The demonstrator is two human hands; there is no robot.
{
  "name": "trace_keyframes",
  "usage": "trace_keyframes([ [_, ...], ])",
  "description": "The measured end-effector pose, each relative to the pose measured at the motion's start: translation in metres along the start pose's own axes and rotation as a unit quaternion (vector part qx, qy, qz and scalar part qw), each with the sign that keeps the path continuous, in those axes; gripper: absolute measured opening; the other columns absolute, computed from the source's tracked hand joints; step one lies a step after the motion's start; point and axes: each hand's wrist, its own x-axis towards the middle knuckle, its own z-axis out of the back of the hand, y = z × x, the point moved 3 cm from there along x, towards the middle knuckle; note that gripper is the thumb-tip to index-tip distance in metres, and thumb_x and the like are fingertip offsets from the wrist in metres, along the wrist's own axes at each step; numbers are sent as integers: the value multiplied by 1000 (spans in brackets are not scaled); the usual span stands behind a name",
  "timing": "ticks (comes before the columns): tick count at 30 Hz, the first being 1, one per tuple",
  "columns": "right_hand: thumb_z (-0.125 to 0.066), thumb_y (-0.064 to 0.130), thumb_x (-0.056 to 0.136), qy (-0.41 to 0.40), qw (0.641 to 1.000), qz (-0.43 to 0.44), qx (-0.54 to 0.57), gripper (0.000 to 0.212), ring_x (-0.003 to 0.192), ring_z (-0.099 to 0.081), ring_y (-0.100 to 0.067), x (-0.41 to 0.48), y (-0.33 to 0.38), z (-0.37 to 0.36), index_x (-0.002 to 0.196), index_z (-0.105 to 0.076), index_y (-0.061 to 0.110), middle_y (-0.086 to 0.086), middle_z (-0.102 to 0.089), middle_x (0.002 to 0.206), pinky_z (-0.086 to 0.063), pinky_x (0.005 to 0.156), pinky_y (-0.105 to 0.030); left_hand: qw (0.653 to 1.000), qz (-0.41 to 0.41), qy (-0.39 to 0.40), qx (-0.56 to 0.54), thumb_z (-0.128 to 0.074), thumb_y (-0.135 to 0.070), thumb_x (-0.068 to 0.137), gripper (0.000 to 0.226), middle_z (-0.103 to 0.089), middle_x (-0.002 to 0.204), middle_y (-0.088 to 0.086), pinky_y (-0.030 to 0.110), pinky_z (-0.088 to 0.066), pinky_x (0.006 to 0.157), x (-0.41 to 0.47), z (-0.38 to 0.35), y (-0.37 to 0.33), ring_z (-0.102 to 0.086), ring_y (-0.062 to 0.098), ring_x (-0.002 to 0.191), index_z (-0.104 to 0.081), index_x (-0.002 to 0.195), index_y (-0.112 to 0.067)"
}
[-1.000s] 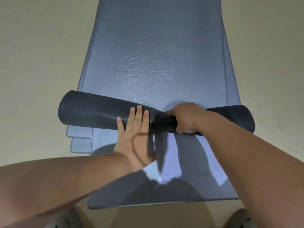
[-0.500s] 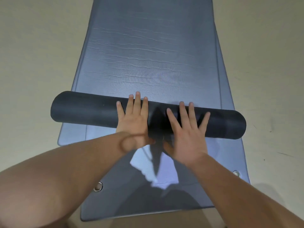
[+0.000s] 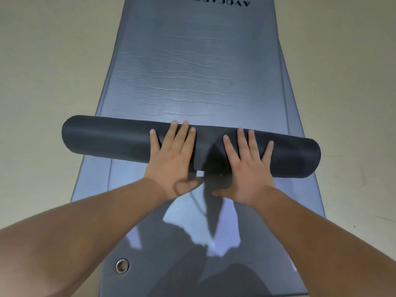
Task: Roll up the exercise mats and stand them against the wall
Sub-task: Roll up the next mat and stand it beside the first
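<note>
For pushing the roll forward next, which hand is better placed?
Left hand, probably: it lies flat near the middle of the roll; the right hand, also flat, sits further off-centre.

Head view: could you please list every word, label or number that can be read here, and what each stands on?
"AVOCADO": dark capitals, upside down, on the far end of the flat grey-blue exercise mat.
Further letters left of it: cut off by the frame's top edge, unreadable.
No text visible on the dark rolled-up mat section or the metal eyelet.
</note>
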Motion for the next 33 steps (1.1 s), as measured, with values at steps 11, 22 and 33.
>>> trace_keyframes([
  [11, -70, 77, 73, -16, 999, 38, -29, 136, 153, 28, -41, 42, 7, 19, 158, 26, 32, -18, 29, 166, 14, 116, -71, 990, 32, 137, 20, -67, -93, 47, 162, 25, 167, 9, 72, 8, 114, 71, -7, 15, 25, 31, 153, 22, 157, -14],
  [22, -66, 19, 94, 76, 995, 46, -48, 109, 158, -3, -36, 95, -9, 50, 160, 20, 37, -15, 0, 171, -10, 121, -69, 993, 29, 105, 38, -79, -76, 57, 140, -1, 168, 8, 74, -1, 115, 97, 3, 31, 5, 32, 156, 8, 159, -33],
  [33, -61, 14, 93, 88, 992, 71, -47, 95, 137, -44, -30, 38, 15, 49, 163, -2, 38, -4, -47, 145, -25, 118, -61, 991, 6, 127, 30, -74, -35, 84, 94, -31, 157, 6, 75, -15, 112, 46, 9, 25, -24, 30, 147, -14, 157, -35],
])
